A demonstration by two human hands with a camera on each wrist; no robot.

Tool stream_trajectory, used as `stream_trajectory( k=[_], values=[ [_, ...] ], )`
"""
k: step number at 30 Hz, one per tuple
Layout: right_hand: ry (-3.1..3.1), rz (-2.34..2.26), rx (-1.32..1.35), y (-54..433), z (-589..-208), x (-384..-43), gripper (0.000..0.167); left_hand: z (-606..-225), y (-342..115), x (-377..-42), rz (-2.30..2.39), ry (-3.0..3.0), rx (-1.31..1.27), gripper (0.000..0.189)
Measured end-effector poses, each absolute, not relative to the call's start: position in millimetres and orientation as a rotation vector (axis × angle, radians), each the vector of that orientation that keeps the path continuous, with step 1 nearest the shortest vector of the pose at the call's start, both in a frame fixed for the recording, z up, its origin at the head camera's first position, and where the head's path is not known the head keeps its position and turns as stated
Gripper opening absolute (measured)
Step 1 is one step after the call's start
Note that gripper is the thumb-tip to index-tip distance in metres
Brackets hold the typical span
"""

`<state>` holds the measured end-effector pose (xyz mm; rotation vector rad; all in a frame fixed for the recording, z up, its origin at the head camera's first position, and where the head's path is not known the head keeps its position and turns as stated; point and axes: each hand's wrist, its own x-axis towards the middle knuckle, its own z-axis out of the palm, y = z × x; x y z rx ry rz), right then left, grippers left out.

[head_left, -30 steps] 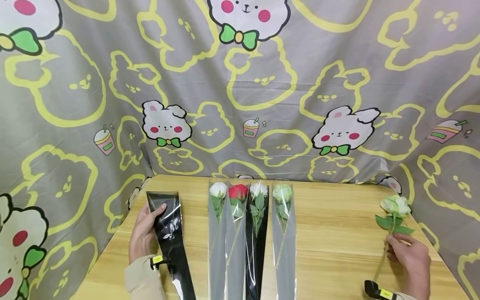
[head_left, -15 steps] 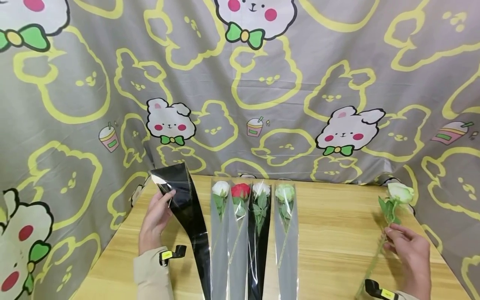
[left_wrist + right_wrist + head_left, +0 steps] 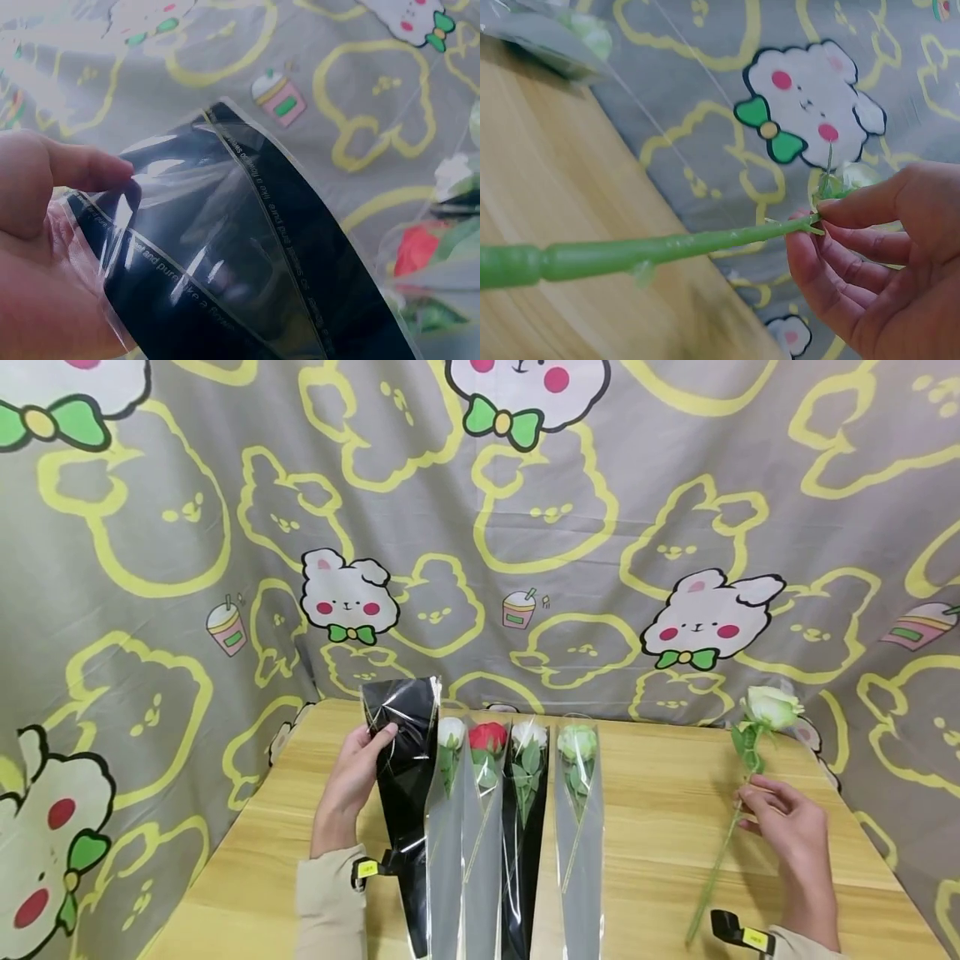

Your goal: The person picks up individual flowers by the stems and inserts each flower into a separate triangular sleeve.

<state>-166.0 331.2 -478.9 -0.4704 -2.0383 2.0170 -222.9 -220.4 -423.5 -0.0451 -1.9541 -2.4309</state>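
Observation:
My left hand [image 3: 352, 781] pinches the upper edge of a black flower sleeve [image 3: 408, 777] with a clear front, thumb on the film and fingers behind. Gold lettering runs along the sleeve [image 3: 292, 247] in the left wrist view, and no flower shows inside it. On the right, my right hand [image 3: 787, 827] pinches the stem of a pale green artificial rose [image 3: 772, 706] between thumb and fingers, just under its leaves. The bare green stem [image 3: 652, 251] slants down and left in the head view. The sleeve's lower part slightly overlaps the leftmost wrapped rose.
Several wrapped roses lie side by side mid-table: a white rose [image 3: 451, 732], a red rose [image 3: 487, 737], a white rose in black wrap [image 3: 528, 735] and a green rose [image 3: 577, 743]. A printed curtain [image 3: 570, 643] hangs behind the wooden table [image 3: 652, 793].
The left hand has lifted the black sleeve and carried it right, beside the wrapped roses. The right hand has moved left with the green rose, whose bloom is now higher.

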Motion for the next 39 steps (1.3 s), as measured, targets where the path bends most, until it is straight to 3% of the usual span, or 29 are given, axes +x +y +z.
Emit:
stream_trajectory(
  k=[11,16,24,39],
  values=[
    [-2.089,1.974,-0.382,307.7,-465.0,-169.9,0.018,-398.4,-186.2,-199.5,-2.095,-2.181,-0.307,0.028],
    [-2.091,1.957,-0.31,296.9,-459.1,-171.8,0.019,-391.7,-164.0,-192.3,-2.006,-2.187,-0.409,0.024],
    [-2.138,1.869,-0.238,286.3,-454.5,-176.1,0.02,-392.3,-140.7,-197.2,-1.928,-2.208,-0.44,0.012],
    [-1.953,1.956,-0.23,264.3,-443.7,-179.7,0.029,-394.4,-121.8,-204.8,-1.94,-2.188,-0.468,0.025]
  ],
)
